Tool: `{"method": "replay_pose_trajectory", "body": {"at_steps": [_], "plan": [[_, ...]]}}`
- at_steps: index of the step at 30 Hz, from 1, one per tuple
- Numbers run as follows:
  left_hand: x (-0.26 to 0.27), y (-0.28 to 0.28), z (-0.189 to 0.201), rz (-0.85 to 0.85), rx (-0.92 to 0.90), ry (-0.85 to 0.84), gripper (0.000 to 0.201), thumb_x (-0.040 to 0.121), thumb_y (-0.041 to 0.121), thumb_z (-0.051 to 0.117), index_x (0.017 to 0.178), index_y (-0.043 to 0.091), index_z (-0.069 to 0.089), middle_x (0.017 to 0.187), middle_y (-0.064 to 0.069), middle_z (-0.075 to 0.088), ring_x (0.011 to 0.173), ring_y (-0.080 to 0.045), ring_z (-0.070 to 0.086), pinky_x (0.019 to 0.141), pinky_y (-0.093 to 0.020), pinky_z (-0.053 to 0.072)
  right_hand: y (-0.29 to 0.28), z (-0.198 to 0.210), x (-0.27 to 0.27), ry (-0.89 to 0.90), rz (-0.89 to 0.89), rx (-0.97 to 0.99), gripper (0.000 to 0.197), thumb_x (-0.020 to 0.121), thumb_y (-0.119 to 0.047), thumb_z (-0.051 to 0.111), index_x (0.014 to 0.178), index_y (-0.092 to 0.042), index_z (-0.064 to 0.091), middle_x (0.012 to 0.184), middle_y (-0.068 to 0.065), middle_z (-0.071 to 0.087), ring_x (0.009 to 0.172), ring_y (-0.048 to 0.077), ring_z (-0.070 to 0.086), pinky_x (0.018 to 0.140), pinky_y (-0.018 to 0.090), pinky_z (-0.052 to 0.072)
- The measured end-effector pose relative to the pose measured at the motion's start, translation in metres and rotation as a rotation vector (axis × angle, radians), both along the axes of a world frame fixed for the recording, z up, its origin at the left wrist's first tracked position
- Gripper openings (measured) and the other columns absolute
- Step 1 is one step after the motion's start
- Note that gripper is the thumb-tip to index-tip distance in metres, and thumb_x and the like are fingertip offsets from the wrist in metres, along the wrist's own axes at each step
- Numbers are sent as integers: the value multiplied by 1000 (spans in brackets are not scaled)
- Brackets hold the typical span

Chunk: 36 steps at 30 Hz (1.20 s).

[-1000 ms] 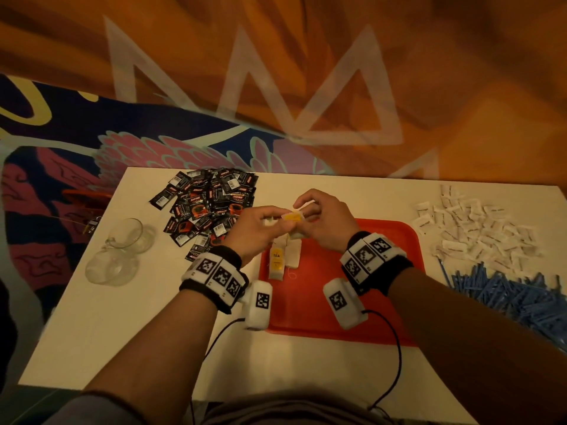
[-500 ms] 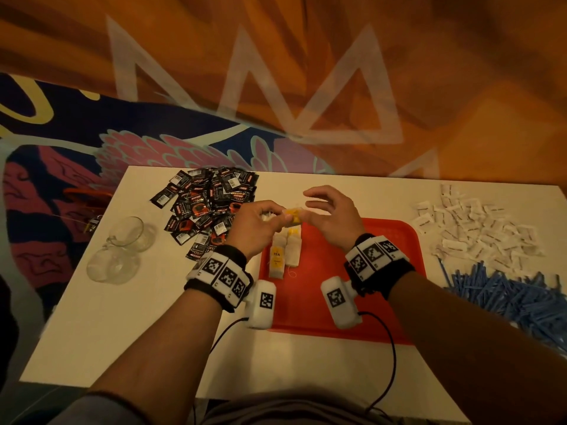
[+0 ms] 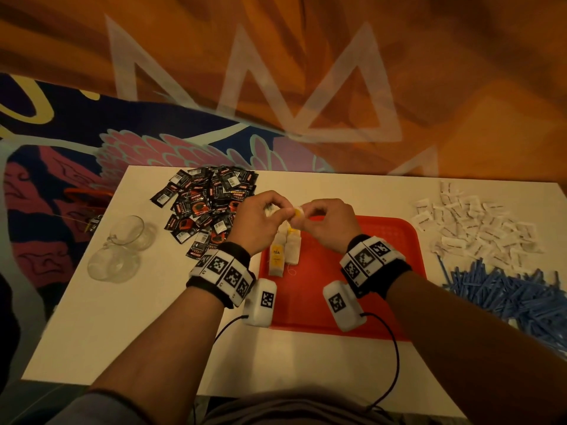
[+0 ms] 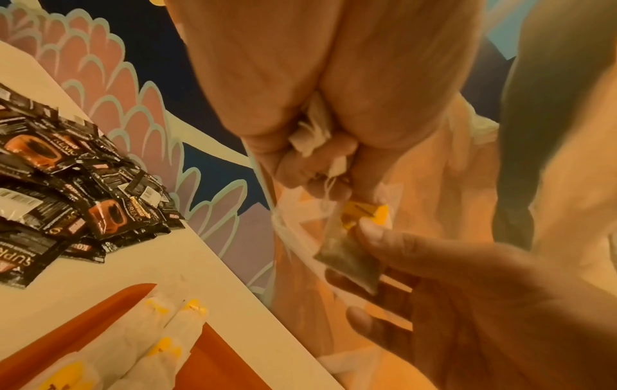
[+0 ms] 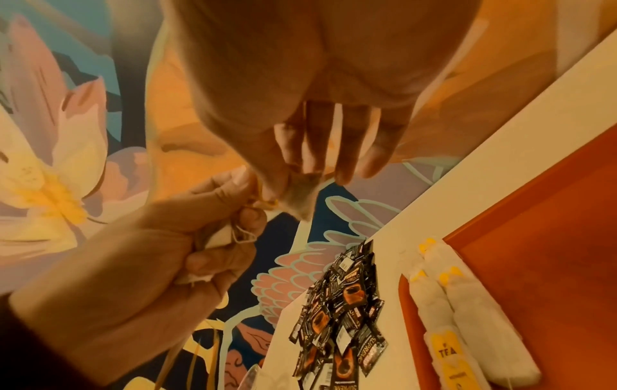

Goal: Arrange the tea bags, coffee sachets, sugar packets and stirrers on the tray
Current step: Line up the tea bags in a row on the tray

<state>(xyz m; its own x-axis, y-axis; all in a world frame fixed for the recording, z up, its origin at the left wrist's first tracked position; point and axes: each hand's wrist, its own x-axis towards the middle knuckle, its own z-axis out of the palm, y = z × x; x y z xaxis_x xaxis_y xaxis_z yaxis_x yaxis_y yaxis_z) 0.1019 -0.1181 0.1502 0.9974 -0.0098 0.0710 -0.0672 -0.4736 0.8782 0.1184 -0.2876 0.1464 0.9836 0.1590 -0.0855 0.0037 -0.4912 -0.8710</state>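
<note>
Both hands meet above the far left corner of the red tray (image 3: 383, 271). My left hand (image 3: 276, 210) is a fist around a bunch of white tea bags (image 4: 310, 134) with strings. My right hand (image 3: 302, 214) pinches one tea bag (image 4: 350, 261) with a yellow tag (image 4: 364, 213) between thumb and fingers, right next to the left fingertips. Two rows of tea bags (image 3: 283, 251) lie side by side on the tray's left part. Coffee sachets (image 3: 208, 207) are piled left of the tray, sugar packets (image 3: 478, 228) far right, blue stirrers (image 3: 515, 296) near right.
Two clear glass cups (image 3: 122, 246) lie at the left edge of the white table (image 3: 122, 332). A patterned wall rises behind the table's far edge. Cables run from the wrist cameras over the table's near side.
Half a second ago my right hand's fingers were spread beside the tea bag; now they pinch it. Both hands have stayed above the tray's far left corner.
</note>
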Motion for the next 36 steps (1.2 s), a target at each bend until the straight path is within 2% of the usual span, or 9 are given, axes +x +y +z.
{"method": "replay_pose_trajectory", "body": {"at_steps": [2, 6, 9, 12, 18, 21, 23, 25, 36], "plan": [[0, 1, 0, -17, 26, -10, 19, 90, 10, 70, 81, 25, 64, 80, 10, 65, 71, 4, 57, 72, -7, 41, -1, -2, 0, -18, -44, -41, 26, 71, -29, 85, 77, -20, 61, 99, -8, 66, 91, 10, 63, 78, 28, 51], [-2, 3, -1, -66, 117, -13, 9, 91, 10, 69, 86, 16, 68, 79, 8, 65, 74, 7, 56, 71, -3, 36, -1, 0, -2, 59, 90, 92, 47, 73, -22, 83, 115, -28, 61, 115, -12, 61, 98, 5, 62, 79, 23, 52], [0, 4, -4, -52, 139, -18, 7, 91, 10, 69, 87, 15, 68, 80, 9, 65, 78, 4, 56, 72, -3, 36, 2, -5, -4, 68, 88, 40, 18, 78, -15, 78, 92, -26, 72, 84, -7, 70, 75, 2, 63, 71, 17, 47], [2, 5, -10, -36, 147, -3, 8, 91, 10, 69, 86, 16, 68, 82, 8, 65, 78, 1, 56, 73, -4, 37, 4, -17, -8, 61, 24, -7, 8, 80, -17, 77, 78, -21, 71, 75, 1, 69, 64, 4, 56, 57, 7, 41], [-1, 11, -45, 46, 169, 114, 5, 90, 17, 72, 88, 20, 69, 84, 16, 62, 79, 4, 55, 70, -9, 37, 6, -59, -13, 230, -41, -77, 12, 82, -28, 77, 88, -18, 75, 82, -7, 67, 72, 2, 58, 60, 16, 43], [-12, 22, -78, 13, 315, 259, 16, 93, 12, 66, 82, 24, 66, 86, 11, 65, 78, -2, 56, 65, -4, 35, 5, -87, -20, 384, -66, -129, 18, 84, -31, 74, 98, -19, 73, 90, -9, 67, 76, 1, 58, 57, 15, 41], [-22, 30, -103, -56, 402, 343, 23, 93, 6, 59, 81, 24, 66, 94, 3, 68, 87, -12, 60, 74, -14, 44, 6, -106, -24, 463, -70, -169, 19, 85, -29, 72, 100, -18, 73, 97, -6, 69, 83, 7, 61, 63, 17, 46], [-32, 36, -122, -121, 468, 405, 21, 92, 4, 57, 90, 20, 71, 102, -2, 67, 96, -20, 60, 84, -29, 48, 8, -123, -26, 508, -77, -224, 19, 86, -29, 71, 100, -16, 73, 100, -2, 71, 90, 13, 64, 72, 24, 52], [-47, 38, -169, -313, 605, 367, 37, 96, 22, 59, 133, 18, 59, 131, -7, 52, 108, -34, 60, 93, -43, 51, 25, -161, -22, 580, -135, -389, 20, 89, -32, 69, 103, -19, 73, 103, -3, 70, 87, 11, 59, 74, 22, 48]]}}
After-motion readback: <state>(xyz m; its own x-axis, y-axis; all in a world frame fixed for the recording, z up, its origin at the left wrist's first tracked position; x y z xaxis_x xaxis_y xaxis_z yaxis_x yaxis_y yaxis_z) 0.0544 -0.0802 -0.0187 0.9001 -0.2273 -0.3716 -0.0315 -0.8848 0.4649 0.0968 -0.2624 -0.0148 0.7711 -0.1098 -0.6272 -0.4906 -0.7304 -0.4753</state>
